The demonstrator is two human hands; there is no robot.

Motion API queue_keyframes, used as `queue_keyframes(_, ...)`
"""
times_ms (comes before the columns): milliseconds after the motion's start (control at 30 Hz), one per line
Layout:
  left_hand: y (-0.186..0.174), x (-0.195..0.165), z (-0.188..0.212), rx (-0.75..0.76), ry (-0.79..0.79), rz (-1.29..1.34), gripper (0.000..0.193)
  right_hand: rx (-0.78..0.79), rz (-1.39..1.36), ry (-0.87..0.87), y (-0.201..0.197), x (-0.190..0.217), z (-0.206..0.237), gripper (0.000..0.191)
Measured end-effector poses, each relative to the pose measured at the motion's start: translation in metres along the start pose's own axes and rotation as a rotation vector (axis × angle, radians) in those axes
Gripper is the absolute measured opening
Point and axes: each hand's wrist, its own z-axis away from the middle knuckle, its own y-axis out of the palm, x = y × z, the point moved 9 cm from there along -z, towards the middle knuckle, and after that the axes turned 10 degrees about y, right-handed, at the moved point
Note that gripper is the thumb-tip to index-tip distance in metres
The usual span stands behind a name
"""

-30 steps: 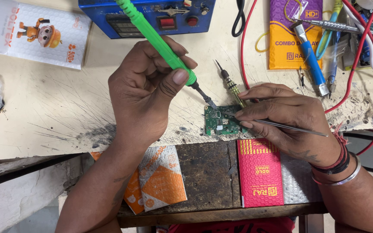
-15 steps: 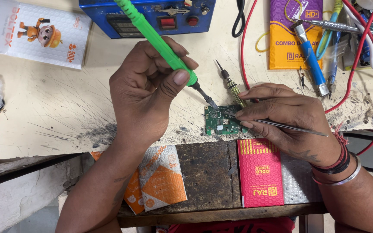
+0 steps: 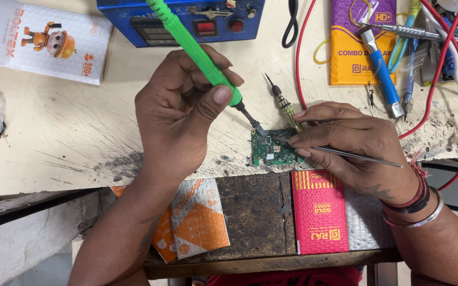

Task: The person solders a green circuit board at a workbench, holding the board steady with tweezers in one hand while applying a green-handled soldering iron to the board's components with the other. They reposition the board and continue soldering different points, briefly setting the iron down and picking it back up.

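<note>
Green iron (image 3: 194,50) stays in the left grip (image 3: 181,114), tip unmoved on the board (image 3: 271,151); right grip (image 3: 345,140) still pinches tweezers (image 3: 356,155).

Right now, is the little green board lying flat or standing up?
Lying flat. The green circuit board rests face up on the workbench, with the right hand pressing on it and the soldering iron tip at its corner.

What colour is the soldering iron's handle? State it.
Bright green plastic soldering iron handle, held in the left hand; the head view shows it best.
</note>
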Motion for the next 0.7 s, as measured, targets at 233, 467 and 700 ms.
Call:
queue_keyframes(233,0.0012,-0.0010,0.0002,0.003,0.015,0.015,0.019,0.002,-0.008,0.000,-0.0002,-0.0003,-0.0002,0.019)
queue_keyframes(467,0.0002,-0.0002,-0.0001,-0.001,0.010,0.015,0.019,0.000,-0.007,-0.001,-0.0001,0.0000,-0.0005,0.020)
queue_keyframes(700,0.0001,0.0002,-0.0004,0.001,0.008,0.016,0.020,0.005,-0.001,-0.006,0.0001,0.0003,-0.0005,0.020)
